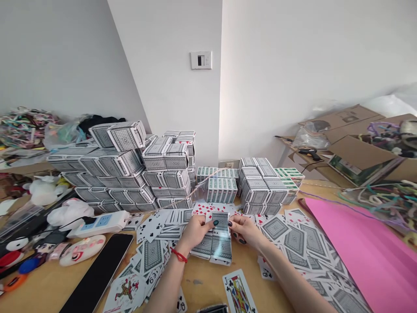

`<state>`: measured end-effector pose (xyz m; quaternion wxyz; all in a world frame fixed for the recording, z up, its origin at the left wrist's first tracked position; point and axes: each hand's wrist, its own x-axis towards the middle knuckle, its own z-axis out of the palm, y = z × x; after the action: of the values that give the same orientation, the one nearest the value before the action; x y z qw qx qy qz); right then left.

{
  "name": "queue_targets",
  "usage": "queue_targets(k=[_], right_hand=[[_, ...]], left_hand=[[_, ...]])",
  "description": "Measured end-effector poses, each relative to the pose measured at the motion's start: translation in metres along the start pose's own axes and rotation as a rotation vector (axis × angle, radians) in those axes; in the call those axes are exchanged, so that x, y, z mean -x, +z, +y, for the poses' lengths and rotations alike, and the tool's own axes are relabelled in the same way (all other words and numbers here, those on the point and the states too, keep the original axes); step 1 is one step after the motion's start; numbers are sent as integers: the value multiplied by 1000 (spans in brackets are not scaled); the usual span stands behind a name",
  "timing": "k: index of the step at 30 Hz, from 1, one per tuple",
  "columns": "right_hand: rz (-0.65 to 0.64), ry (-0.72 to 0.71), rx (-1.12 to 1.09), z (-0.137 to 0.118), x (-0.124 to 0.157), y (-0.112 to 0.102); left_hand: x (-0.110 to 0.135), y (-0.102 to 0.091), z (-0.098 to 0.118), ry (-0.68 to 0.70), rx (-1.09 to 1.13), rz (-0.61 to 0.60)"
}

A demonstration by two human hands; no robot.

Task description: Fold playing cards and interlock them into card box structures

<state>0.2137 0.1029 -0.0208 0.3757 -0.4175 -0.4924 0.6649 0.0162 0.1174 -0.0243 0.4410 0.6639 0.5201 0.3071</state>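
Note:
A playing card (220,221) is gripped between my two hands, its patterned grey back facing me. My left hand (194,232) pinches the left side with the thumb on top. At the right edge, my right hand (246,231) holds on with thumb and fingertips. Just below and partly under the card sits a block covered in cards (211,250), patterned backs outward; my hands hide part of it. A jack of clubs (239,292) lies face up nearer to me. Loose cards (151,255) spread on the left, and more face-down cards (295,242) on the right.
Stacked card-covered blocks (125,165) rise at the back left, with more blocks (262,184) at the back right. Green-and-white card packs (221,190) stand between. A black phone (97,274), a power strip (100,224), pink paper (352,248) and an open cardboard box (361,152) flank the area.

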Motion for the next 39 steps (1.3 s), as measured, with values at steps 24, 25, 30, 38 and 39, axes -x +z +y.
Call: queue_targets(k=[24,25,30,38,39], right_hand=[[178,-148,430,13,-2,3],[163,-159,456,12,-2,4],[149,-178,478,9,0,8],[28,-129,257,2,11,6],[-7,-135,256,1,12,6]], left_hand=[[-2,4,-4,-23,-44,8],[-2,4,-3,-11,-28,6],[-4,3,3,11,69,19],[-5,3,3,-33,256,148],[-5,2,3,-49,310,169]])
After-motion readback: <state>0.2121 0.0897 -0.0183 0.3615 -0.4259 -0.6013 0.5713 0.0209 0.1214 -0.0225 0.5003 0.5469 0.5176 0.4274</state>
